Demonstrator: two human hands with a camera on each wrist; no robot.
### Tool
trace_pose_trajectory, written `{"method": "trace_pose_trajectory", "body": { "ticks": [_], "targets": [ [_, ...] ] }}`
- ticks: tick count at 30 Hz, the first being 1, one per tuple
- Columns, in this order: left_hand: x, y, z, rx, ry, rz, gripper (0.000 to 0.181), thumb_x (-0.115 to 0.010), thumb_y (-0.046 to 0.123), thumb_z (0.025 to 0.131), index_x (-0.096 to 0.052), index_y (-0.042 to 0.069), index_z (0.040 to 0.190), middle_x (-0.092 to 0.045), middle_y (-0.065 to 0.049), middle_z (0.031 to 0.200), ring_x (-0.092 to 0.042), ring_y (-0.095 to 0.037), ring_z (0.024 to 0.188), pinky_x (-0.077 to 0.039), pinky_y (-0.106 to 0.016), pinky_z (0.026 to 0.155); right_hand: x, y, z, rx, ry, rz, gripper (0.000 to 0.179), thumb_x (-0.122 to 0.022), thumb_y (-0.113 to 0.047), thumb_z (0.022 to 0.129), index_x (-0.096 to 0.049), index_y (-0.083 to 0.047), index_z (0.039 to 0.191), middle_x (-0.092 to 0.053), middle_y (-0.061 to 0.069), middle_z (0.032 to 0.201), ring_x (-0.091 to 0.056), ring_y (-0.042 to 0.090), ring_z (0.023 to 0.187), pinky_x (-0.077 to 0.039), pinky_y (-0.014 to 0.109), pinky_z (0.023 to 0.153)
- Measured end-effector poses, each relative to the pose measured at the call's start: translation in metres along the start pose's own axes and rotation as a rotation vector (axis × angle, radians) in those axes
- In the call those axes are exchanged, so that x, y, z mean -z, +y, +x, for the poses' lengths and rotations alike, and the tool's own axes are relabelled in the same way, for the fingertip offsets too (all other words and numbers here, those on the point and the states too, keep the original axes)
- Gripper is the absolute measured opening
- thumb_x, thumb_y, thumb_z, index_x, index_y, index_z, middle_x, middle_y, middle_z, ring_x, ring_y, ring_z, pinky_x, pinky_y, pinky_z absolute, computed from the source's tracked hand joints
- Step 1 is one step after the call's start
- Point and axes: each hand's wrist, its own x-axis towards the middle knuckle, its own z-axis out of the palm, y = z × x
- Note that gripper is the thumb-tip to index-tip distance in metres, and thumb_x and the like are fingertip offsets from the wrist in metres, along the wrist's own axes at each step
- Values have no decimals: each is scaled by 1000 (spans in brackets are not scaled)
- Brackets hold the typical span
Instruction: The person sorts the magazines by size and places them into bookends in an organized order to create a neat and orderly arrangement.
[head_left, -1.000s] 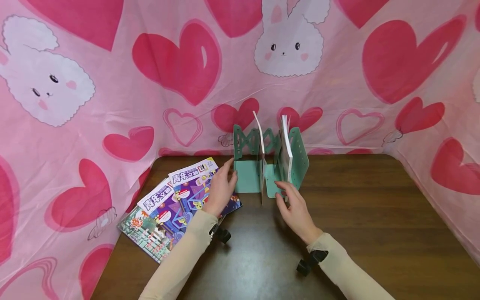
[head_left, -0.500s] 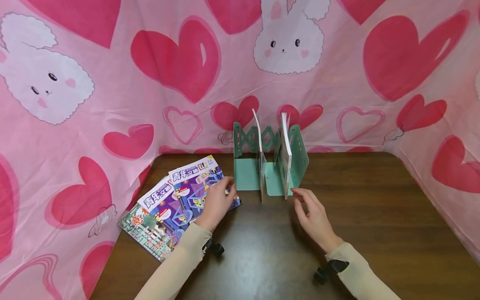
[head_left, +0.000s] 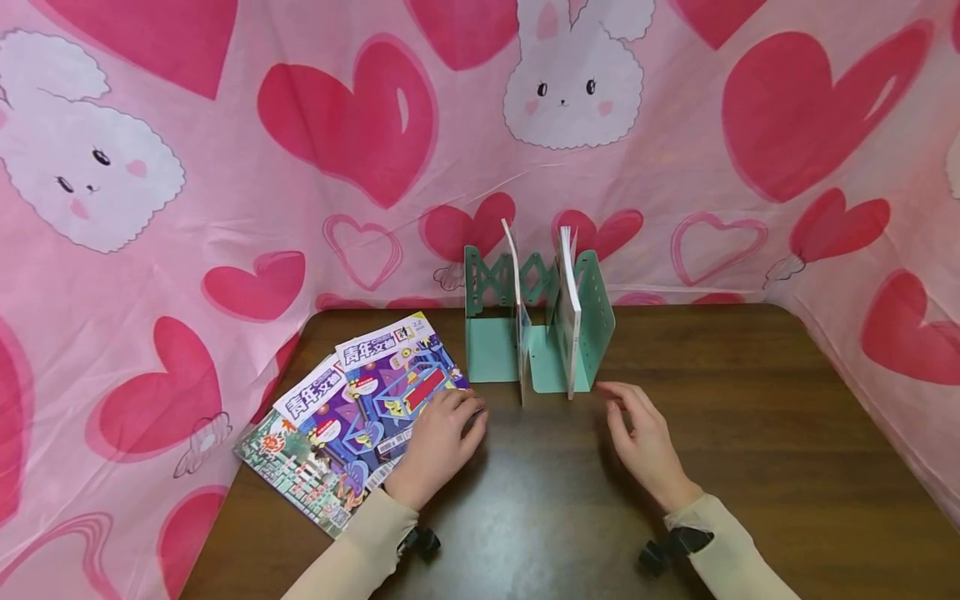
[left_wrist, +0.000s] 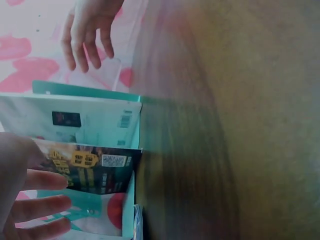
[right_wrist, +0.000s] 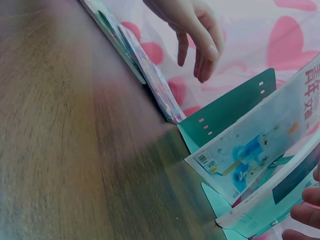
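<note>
A green metal bookstand (head_left: 491, 350) stands at the back middle of the table. Two magazines are upright in it: a thin one (head_left: 517, 308) near the middle and a thicker white-edged magazine (head_left: 573, 333) farther right. My left hand (head_left: 438, 442) hovers over or rests by the lower right corner of a purple-covered magazine (head_left: 390, 375); whether it touches cannot be told. Its fingers (left_wrist: 45, 205) are loosely bent and hold nothing. My right hand (head_left: 648, 446) is just right of and in front of the stand, apart from it, fingers relaxed and holding nothing.
Beneath the purple magazine, another purple one (head_left: 306, 396) and a green-white one (head_left: 288, 471) lie fanned out on the left of the brown wooden table (head_left: 750, 433). A pink cloth with hearts and rabbits (head_left: 465, 150) hangs behind and at both sides.
Both hands have left the bookstand and drawn back toward the front. The left moved down over the magazine corner; the right moved rightward. The stand and its magazines look unmoved.
</note>
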Motion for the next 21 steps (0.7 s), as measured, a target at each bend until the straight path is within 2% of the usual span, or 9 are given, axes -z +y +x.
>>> {"method": "trace_pose_trajectory", "body": {
  "ticks": [4,7,13,21],
  "targets": [
    [0,3,-6,5,-23,20,23,-77,21,94,-77,8,113,-73,-7,110,-63,-27,104,-54,-45,93,0,1,4,-13,8,8,32,-61,12,94,-68,2,124,-69,15,113,-65,22,100,-41,5,94],
    [-1,4,-7,9,-23,26,22,-76,21,95,-77,10,113,-73,-5,109,-63,-26,102,-53,-44,93,2,0,12,-53,20,4,31,-61,9,96,-65,3,126,-68,17,115,-64,23,100,-41,4,93],
    [-3,5,-9,7,-11,9,20,-75,21,95,-77,11,112,-73,-4,107,-64,-25,99,-54,-45,91,9,-4,43,-153,74,4,28,-61,-3,102,-62,2,130,-66,18,122,-65,30,105,-39,5,94],
    [-5,9,-10,-32,-2,6,19,-74,18,95,-77,9,111,-73,-6,103,-67,-25,93,-56,-43,85,10,-8,79,-158,110,7,31,-63,-9,103,-62,3,131,-65,20,116,-68,28,96,-42,3,81]
  ]
}}
